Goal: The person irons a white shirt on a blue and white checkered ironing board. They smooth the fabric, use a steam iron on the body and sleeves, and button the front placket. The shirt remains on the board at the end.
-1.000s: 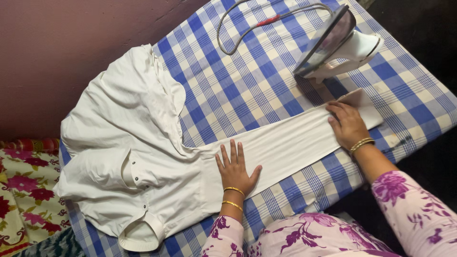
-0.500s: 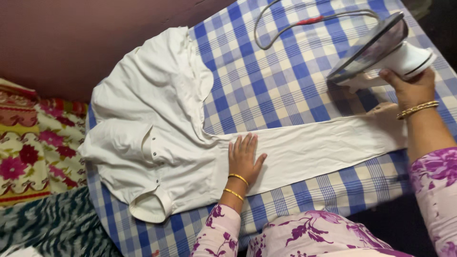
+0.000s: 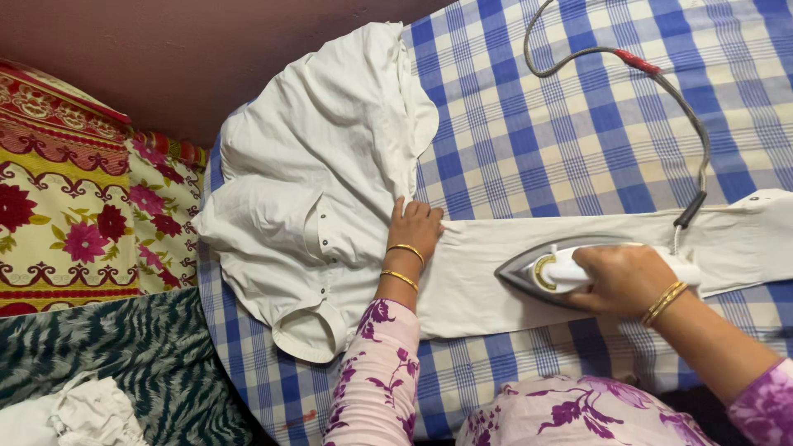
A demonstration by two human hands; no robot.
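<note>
A white shirt (image 3: 322, 165) lies bunched at the left of a blue-and-white checked cloth (image 3: 562, 132), with one sleeve (image 3: 471, 281) stretched out flat to the right. My left hand (image 3: 413, 227) presses down where the sleeve meets the shirt body, fingers curled. My right hand (image 3: 621, 279) grips the handle of a white electric iron (image 3: 545, 271), which sits flat on the sleeve with its tip pointing left. The iron's grey cord (image 3: 661, 83) loops up across the cloth.
A maroon wall (image 3: 165, 41) runs along the top left. Floral fabric in red and cream (image 3: 74, 198) lies at the left, with dark striped fabric (image 3: 124, 363) and a crumpled white cloth (image 3: 74, 413) below it.
My right hand took the iron from where it stood on end and set it flat on the sleeve. My left hand slid left to the sleeve's shoulder end. The view shifted left.
</note>
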